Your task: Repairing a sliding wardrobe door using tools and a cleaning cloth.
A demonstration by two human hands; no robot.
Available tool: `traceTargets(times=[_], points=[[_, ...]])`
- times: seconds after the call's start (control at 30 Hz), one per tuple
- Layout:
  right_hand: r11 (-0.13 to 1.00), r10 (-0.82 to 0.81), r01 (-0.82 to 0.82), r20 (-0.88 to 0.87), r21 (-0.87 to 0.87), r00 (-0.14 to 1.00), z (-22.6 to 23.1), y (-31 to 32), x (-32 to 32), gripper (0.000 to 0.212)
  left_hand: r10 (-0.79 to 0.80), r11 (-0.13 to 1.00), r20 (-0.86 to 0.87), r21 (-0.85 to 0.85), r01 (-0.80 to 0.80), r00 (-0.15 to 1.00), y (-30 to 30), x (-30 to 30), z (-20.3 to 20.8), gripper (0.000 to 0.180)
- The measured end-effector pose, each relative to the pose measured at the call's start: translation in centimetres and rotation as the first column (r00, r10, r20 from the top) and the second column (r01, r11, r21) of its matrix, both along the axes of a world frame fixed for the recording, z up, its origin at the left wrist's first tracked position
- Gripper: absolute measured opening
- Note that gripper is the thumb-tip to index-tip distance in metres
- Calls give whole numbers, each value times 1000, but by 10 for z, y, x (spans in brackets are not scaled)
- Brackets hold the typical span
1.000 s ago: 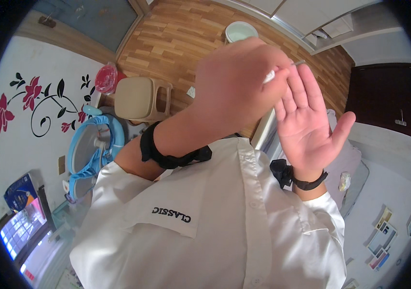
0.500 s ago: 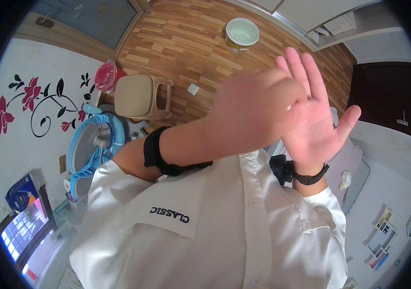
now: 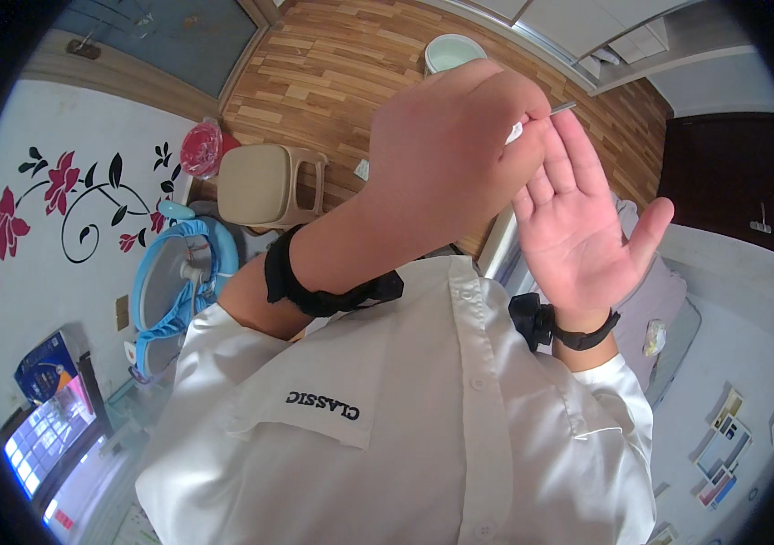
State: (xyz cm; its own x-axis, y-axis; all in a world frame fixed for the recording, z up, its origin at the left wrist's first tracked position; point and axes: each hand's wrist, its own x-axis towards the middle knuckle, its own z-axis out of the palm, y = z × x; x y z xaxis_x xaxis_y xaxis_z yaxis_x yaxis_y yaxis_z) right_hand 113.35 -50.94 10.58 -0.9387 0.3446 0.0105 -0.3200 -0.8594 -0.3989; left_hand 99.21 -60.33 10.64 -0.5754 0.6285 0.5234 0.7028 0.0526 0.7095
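My left hand [image 3: 459, 127] is closed in a fist, its back toward me, round a small thing mostly hidden in the fingers. A thin grey metal end [image 3: 564, 107] sticks out of the fist, and a white bit [image 3: 514, 133] shows between the fingers. I cannot make out what kind of thing it is. The metal end lies at the fingertips of my right hand [image 3: 582, 241]. That hand is open, palm toward me, thumb spread to the right; the left fist covers part of its fingers. Black straps circle both wrists.
A beige stool [image 3: 255, 184] and a red bin [image 3: 201, 150] stand on the wooden floor at left, by a blue-rimmed round item [image 3: 228, 245]. A pale bucket [image 3: 452, 52] is at the far side, partly behind my fist. A mauve-covered bed [image 3: 664, 291] lies at right.
My left fist has moved away from my body, from over the right palm up to the right fingertips. The metal end now shows. My right hand has stayed open, shifting slightly.
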Motion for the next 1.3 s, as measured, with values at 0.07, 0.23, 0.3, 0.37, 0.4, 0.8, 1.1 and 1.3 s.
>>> traceTargets(times=[0.07,0.23,0.3,0.37,0.4,0.8,1.1,1.3], points=[[999,-22,23,19,-44,1000,0,1,0,114,-18,1000,-10,-6,18,1000,1,0,-1,11],[999,16,-18,-54,-35,998,-6,7,3,114,-99,992,-10,81,99,995,1,7,-1,11],[1000,0,0,-40,-8,999,-3,4,7,114,-115,993,-2,26,115,993,1,13,6,12],[997,55,-63,-189,-37,980,-11,6,7,113,-107,992,-46,62,109,993,0,7,4,11],[997,38,-32,-83,70,996,-7,5,7,112,-114,989,-69,87,120,991,2,1,3,11],[977,11,-24,61,211,998,2,5,-3,100,-121,992,158,-25,126,980,-7,1,17,15],[964,53,-77,99,256,994,6,12,-26,95,-68,997,303,1,71,950,-14,-30,18,15],[715,-181,48,118,697,976,-23,33,-41,60,45,999,112,-14,-44,993,-17,-63,7,13]])
